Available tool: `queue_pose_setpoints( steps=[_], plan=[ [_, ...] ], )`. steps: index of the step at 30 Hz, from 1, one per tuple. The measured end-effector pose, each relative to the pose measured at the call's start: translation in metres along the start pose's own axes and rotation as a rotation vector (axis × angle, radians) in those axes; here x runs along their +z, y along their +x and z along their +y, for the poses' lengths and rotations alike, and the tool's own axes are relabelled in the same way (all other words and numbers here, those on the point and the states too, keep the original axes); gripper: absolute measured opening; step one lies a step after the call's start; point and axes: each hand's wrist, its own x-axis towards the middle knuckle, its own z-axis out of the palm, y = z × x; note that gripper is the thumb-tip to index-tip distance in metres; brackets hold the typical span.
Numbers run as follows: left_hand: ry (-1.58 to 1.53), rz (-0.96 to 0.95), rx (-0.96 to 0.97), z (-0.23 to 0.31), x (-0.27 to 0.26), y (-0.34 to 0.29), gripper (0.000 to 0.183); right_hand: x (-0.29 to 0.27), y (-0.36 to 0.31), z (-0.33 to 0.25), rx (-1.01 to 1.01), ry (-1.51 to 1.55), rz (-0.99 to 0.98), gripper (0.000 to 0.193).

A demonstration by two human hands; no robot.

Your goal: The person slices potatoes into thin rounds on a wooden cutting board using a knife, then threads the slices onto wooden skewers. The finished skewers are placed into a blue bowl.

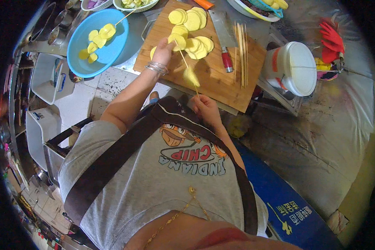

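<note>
Above the near part of the wooden cutting board [214, 89], my left hand [162, 52] pinches a round yellow potato slice [178, 41] at the far tip of a thin wooden skewer [183, 59]. My right hand [207, 110] grips the skewer's near end, by the board's front edge. Another potato slice [191, 77] is threaded partway along the stick, between the two hands. Overlapping piles of potato slices [202, 46] lie on the board beyond my left hand. Bare skewers [242, 54] rest in a bundle at the right.
A cleaver [223, 31] with a red handle lies between slices and skewers. Left of the board, a blue basin [75, 35] holds skewered slices. A white bucket [298, 68] stands at the right, with red gloves [331, 39] farther off. Baskets of cut vegetables line the back.
</note>
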Motion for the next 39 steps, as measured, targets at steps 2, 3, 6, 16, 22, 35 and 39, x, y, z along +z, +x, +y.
queue_pose_setpoints(
  steps=[2, 3, 6, 16, 22, 35, 39],
  plan=[
    [-0.17, -0.085, -0.051, -0.007, -0.001, 0.001, 0.014, -0.008, -0.007, -0.011, 0.372, 0.615, -0.268, 0.021],
    [-0.251, -0.12, -0.056, -0.012, -0.001, 0.001, 0.014, -0.008, -0.01, -0.016, 0.374, 0.58, -0.299, 0.022],
    [-0.326, -0.193, -0.077, -0.029, -0.002, 0.002, 0.016, -0.002, -0.014, -0.023, 0.397, 0.486, -0.246, 0.023],
    [-0.128, -0.177, 0.008, -0.039, 0.013, -0.018, 0.02, -0.01, 0.0, -0.009, 0.308, 0.698, -0.273, 0.024],
    [-0.015, -0.242, -0.046, -0.058, 0.017, -0.016, 0.019, -0.006, 0.002, -0.008, 0.16, 0.352, -0.021, 0.025],
    [1.079, -0.251, 0.491, -0.018, 0.01, 0.069, 0.047, -0.031, -0.022, -0.001, 0.064, 0.045, 0.219, 0.028],
    [1.068, -0.213, 0.273, -0.022, -0.012, 0.077, 0.047, -0.022, -0.026, 0.002, 0.037, -0.042, 0.215, 0.027]
  ],
)
